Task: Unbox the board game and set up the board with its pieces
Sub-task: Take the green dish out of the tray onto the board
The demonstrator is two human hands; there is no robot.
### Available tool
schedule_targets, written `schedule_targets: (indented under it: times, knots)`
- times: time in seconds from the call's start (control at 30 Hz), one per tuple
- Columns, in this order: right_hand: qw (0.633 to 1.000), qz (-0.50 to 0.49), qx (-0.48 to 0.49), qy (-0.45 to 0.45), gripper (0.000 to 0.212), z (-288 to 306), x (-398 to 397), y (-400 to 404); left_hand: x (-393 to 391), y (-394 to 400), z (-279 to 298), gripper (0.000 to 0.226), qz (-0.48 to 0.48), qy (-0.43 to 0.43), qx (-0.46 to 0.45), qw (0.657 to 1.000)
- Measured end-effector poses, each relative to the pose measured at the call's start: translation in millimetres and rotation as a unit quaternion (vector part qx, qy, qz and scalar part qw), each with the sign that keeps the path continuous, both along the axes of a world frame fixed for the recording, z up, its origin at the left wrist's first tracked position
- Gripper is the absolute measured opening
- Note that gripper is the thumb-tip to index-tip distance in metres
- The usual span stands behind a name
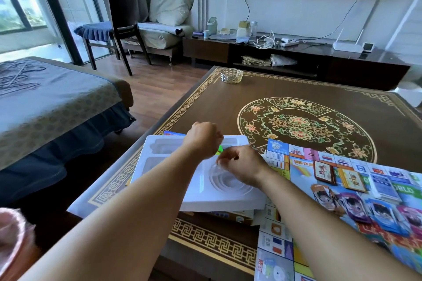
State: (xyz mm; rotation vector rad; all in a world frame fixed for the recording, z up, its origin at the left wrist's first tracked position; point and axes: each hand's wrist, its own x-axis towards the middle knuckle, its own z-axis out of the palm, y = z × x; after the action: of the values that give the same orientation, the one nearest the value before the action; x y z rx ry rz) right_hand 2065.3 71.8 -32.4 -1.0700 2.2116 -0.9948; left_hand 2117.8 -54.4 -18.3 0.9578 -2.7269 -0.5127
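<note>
A white plastic insert tray (pixel 164 155) lies on the game box (pixel 228 214) at the table's near left. Both my hands hover over the tray's middle. My left hand (pixel 203 138) has curled fingers, with something small and green (pixel 220 149) just below it; whether it holds that is unclear. My right hand (pixel 239 164) is bent down over a round recess (pixel 228 180), its fingers pinching what looks like clear plastic. The colourful game board (pixel 296 171) lies unfolded on the right, with card stacks (pixel 324 172) and character cards (pixel 356 205) on it.
The dark patterned coffee table (pixel 296 89) has a glass ashtray (pixel 231 76) at its far left corner. A bed (pixel 45 102) stands to the left, a chair (pixel 127 36) and TV cabinet (pixel 296 57) beyond. Something pink (pixel 11 235) shows at the lower left edge.
</note>
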Motion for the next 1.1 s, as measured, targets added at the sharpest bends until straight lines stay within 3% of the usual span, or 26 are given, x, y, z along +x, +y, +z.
schedule_targets:
  times: [0.1,0.2,0.53,0.77,1.0,1.1]
  knots:
    - [0.991,-0.098,-0.018,0.092,0.014,-4,-15,-8,-5,0,-9,0.025,-0.018,-0.028,-0.007,0.999]
    - [0.977,-0.145,0.045,0.153,0.019,-11,-28,-22,-11,-6,-15,0.024,-0.017,-0.054,-0.013,0.998]
    - [0.935,-0.052,0.198,0.290,0.025,-12,-34,-56,-18,-17,-28,0.024,-0.093,-0.099,-0.070,0.988]
    - [0.926,-0.014,0.232,0.298,0.026,1,-31,-62,-14,-19,-27,0.019,-0.112,-0.084,-0.054,0.989]
    - [0.915,0.006,0.257,0.311,0.032,2,-27,-63,-3,-21,-21,0.027,-0.030,0.016,0.021,0.999]
    - [0.915,0.012,0.260,0.309,0.034,3,-27,-63,2,-15,-19,0.036,-0.031,0.020,0.025,0.999]
